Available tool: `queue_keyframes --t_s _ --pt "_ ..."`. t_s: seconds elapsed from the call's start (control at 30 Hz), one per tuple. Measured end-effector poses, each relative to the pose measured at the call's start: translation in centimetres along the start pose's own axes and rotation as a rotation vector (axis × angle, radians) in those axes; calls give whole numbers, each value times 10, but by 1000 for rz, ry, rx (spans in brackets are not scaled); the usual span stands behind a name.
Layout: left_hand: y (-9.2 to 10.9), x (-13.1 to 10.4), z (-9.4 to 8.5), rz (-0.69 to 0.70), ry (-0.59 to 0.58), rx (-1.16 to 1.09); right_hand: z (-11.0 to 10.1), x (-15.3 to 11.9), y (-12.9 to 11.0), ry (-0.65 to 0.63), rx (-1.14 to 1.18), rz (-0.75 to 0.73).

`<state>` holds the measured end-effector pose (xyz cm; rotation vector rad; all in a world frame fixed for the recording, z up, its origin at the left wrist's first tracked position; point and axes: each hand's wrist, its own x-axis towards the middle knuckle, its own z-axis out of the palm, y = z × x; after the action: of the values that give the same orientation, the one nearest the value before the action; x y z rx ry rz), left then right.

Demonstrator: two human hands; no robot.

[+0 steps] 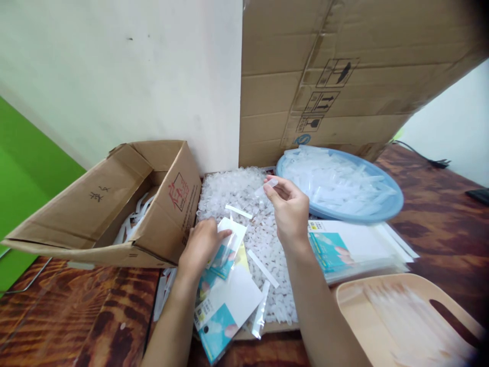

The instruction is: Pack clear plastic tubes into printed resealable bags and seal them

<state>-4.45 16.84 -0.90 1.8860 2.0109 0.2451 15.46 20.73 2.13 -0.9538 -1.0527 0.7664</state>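
Note:
My right hand (288, 206) pinches a small translucent plastic piece (266, 187) between thumb and fingertips, above a wide spread of small clear plastic pieces (229, 186). Lower and to the left, my left hand (204, 244) grips a clear bag with a white and teal printed card (236, 232) in it, thumb lying across its front. Beneath that bag lie more carded bags (221, 318), overlapping on the spread of pieces. White-edged clear strips (263, 268) lie loose beside them. The fingers on the far side of my left hand are partly hidden.
An open cardboard box (168, 214) with scraps inside stands at left. At right are a blue basin (395, 204) of translucent pieces, a stack of carded bags (359, 239) and a beige tray (349, 300) with blurred clear items. A large carton (275, 102) stands behind.

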Motion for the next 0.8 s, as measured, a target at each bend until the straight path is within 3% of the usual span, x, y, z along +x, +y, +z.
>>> queue_keyframes --t_s 0.17,0.3,0.43,0.53,0.8 --pt "5 2 -3 79 -7 -123 -1 0 -1 14 -2 -9" --pt "13 -3 -23 236 73 -496 -2 0 -4 117 -14 -35" --pt "22 -14 -42 276 -157 -1026 -2 0 -15 140 132 -51" --pt "24 -19 -45 277 -256 -1199 -1 -2 -26 -7 290 -2" --pt "23 -23 -49 235 -199 -1239 -1 -15 -43 -518 166 29"
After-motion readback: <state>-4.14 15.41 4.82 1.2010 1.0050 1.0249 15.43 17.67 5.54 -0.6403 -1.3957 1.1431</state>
